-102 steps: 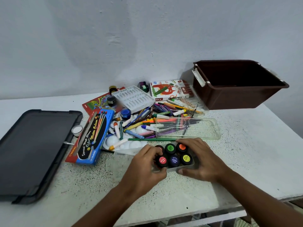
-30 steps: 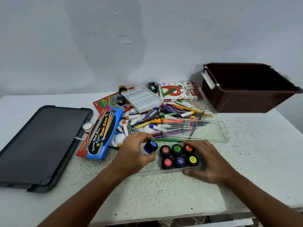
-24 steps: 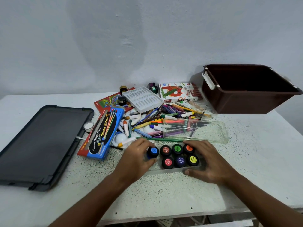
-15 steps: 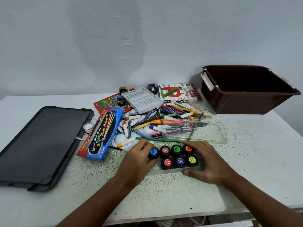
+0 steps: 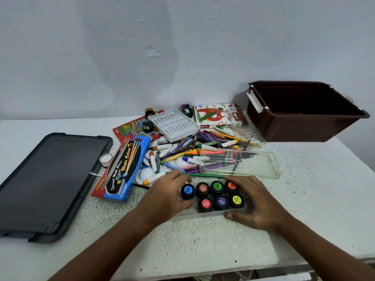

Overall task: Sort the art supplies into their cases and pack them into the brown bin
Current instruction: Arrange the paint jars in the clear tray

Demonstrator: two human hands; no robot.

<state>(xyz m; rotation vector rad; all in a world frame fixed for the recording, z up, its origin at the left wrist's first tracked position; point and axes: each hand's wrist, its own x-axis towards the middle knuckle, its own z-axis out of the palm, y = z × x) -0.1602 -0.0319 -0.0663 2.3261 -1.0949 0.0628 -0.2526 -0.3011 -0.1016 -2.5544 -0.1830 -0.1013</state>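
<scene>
Blue-capped paint pot (image 5: 187, 190), airborne a second ago, now sits in the clear tray (image 5: 211, 214); left hand (image 5: 168, 196) fingers grip it, right hand (image 5: 257, 201) clasps the tray, seven pots in

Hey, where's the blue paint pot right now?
The blue paint pot sits low in the head view at the left end of the clear paint tray, beside the red-capped pot, gripped by the left hand.
</scene>
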